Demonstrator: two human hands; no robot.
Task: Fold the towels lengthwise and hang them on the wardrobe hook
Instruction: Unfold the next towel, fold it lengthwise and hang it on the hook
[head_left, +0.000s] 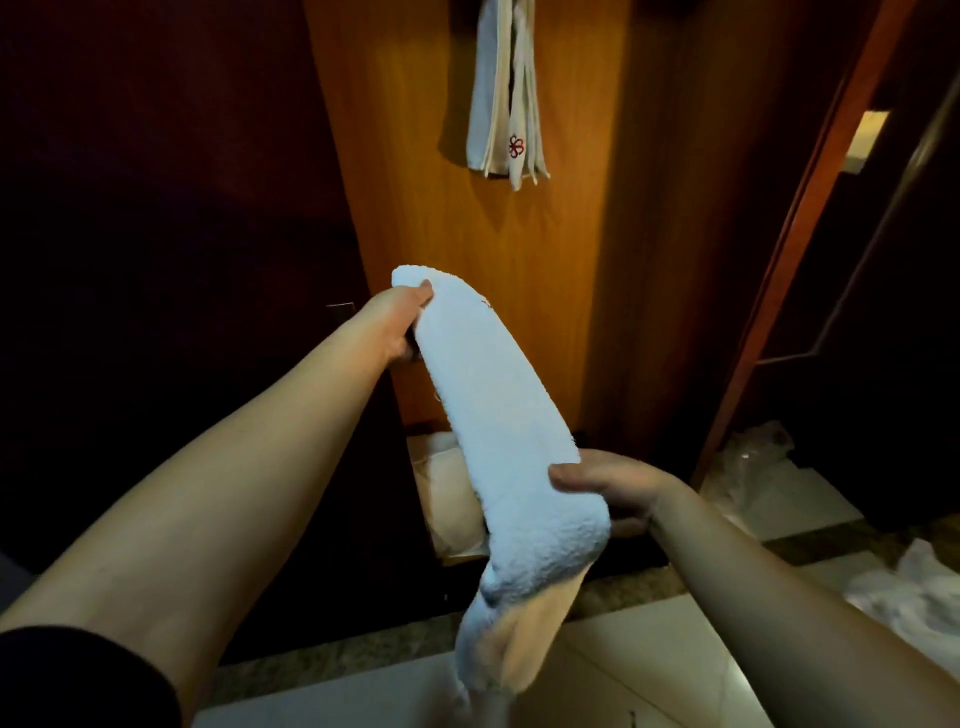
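Towel (498, 415), folded into a long white strip, is stretched between both hands: left hand (400, 325) fingers pinch its far end, right hand (608, 491) fingers clamp its middle. It runs diagonally toward the wooden wardrobe (467, 218), where another towel (506, 104) hangs, above the tiled floor (649, 670).

Tiled floor (779, 509) with crumpled white cloth (904, 587) on it.

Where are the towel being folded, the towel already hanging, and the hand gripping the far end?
Held towel (488, 395), head view, middle of its folded length.
Hanging towel (506, 124), head view, lower part.
Left hand (402, 319), head view, thumb side.
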